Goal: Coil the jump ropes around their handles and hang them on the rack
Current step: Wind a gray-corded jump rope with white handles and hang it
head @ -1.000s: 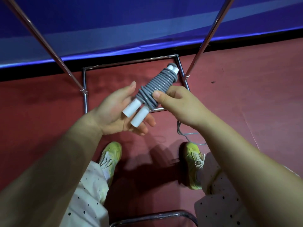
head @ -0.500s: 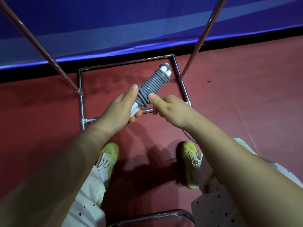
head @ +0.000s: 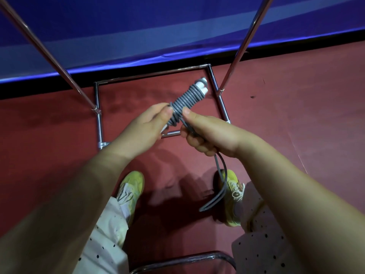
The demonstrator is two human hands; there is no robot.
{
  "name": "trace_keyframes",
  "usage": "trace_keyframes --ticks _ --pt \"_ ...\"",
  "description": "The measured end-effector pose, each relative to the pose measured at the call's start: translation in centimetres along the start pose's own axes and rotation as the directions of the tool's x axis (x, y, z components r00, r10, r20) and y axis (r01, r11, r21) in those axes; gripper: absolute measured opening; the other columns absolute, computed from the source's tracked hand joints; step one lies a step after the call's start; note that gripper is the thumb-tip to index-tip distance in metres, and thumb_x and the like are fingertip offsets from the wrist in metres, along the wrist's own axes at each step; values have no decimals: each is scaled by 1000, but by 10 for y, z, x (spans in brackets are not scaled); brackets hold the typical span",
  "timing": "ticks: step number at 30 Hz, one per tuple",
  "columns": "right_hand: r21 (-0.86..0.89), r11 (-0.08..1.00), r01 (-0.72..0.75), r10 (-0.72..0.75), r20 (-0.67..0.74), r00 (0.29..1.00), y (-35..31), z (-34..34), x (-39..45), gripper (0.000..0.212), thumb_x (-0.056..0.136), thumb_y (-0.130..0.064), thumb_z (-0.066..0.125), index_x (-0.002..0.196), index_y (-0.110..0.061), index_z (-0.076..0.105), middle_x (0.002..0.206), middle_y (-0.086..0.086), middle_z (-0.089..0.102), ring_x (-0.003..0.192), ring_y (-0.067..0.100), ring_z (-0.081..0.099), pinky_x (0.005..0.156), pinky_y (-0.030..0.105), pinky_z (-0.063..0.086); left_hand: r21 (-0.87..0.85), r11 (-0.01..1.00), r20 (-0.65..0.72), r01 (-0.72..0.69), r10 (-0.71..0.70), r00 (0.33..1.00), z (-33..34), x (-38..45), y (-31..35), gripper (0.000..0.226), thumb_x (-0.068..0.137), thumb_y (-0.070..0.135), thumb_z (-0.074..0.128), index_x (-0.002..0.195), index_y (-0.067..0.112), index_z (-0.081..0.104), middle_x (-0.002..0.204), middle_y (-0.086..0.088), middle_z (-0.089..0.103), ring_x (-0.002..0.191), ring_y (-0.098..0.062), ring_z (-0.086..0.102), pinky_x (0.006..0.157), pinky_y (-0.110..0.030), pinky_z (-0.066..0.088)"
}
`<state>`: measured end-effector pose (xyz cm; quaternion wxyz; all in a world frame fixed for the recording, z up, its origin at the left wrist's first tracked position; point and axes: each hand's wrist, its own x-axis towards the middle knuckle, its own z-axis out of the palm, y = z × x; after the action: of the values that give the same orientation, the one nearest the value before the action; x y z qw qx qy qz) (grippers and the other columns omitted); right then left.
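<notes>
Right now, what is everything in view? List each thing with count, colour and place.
rope: one, grey, coiled round the handles, a loose loop hanging below the right hand
handles: two, white, side by side inside the coil, held over the rack base
rack: one, chrome, base frame on the floor, two poles rising to left and right
floor: dark red, under everything
wall padding: blue, behind the rack
shoes: two, yellow-green, on the floor below the hands
trousers: white, black dots
left hand: holds the coil's near end
right hand: grips the loose rope
</notes>
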<state>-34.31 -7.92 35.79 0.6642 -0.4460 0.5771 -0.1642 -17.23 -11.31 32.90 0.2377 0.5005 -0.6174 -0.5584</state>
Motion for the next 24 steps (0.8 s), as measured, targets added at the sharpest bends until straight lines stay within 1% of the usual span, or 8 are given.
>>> trace_keyframes --ticks 2,4,6,8,11,14,19,24 --pt "-19 1000 -23 23 -10 1000 3 4 2 56 94 -65 23 83 -15 45 59 -2 29 47 10 18 46 24 12 109 994 87 0 -9 996 -1 0 -5 39 87 45 57 124 34 50 115 5 62 98 4 59 94 -21 46" --pt "-36 999 -30 29 -23 999 4 5 3 54 93 -67 23 82 -17 41 56 -3 26 46 10 15 46 25 10 171 985 115 27 -47 992 -2 -1 -6 71 70 54 61 135 33 44 126 -5 58 118 -17 56 101 -36 43" --pt "-43 999 -19 17 -47 999 4 6 3 50 94 -65 27 78 -20 39 53 -5 24 44 9 14 44 23 10 149 988 87 49 -63 994 -4 -2 -4 76 63 53 65 133 34 42 110 -14 61 100 -22 64 82 -36 48" --pt "-60 998 11 -16 -74 997 3 7 4 50 95 -62 30 74 -18 39 51 -5 24 43 10 15 42 21 10 145 988 75 45 -56 996 -5 -2 -1 77 56 54 70 126 35 44 91 -4 63 74 -10 64 68 -28 48" --pt "-98 991 88 -99 -109 989 4 7 5 48 98 -54 36 71 -14 39 48 -5 26 39 8 18 38 21 16 -64 987 107 150 -143 984 -7 -1 0 75 56 57 70 122 26 52 90 -4 67 75 -13 64 73 -29 48" --pt "-62 976 209 -215 -107 971 4 7 3 39 87 -47 40 61 -19 32 43 -13 26 38 4 20 38 15 20 -358 861 389 362 -216 896 -14 -3 6 73 74 74 49 119 17 60 98 -19 68 74 -28 65 77 -41 49" --pt "22 968 249 -248 -37 968 3 6 0 33 85 -43 35 62 -19 31 47 -12 27 40 2 21 39 14 21 -440 692 647 572 -196 736 -9 -9 12 70 80 71 25 82 14 65 65 -11 57 49 -21 52 52 -30 46" --pt "-122 979 162 -174 -95 980 2 6 -2 45 103 -44 22 69 -23 42 49 -16 40 36 -2 34 40 8 28 -380 817 503 433 -210 838 -1 -8 15 58 85 61 28 94 14 59 59 -8 50 47 -17 45 46 -24 37"
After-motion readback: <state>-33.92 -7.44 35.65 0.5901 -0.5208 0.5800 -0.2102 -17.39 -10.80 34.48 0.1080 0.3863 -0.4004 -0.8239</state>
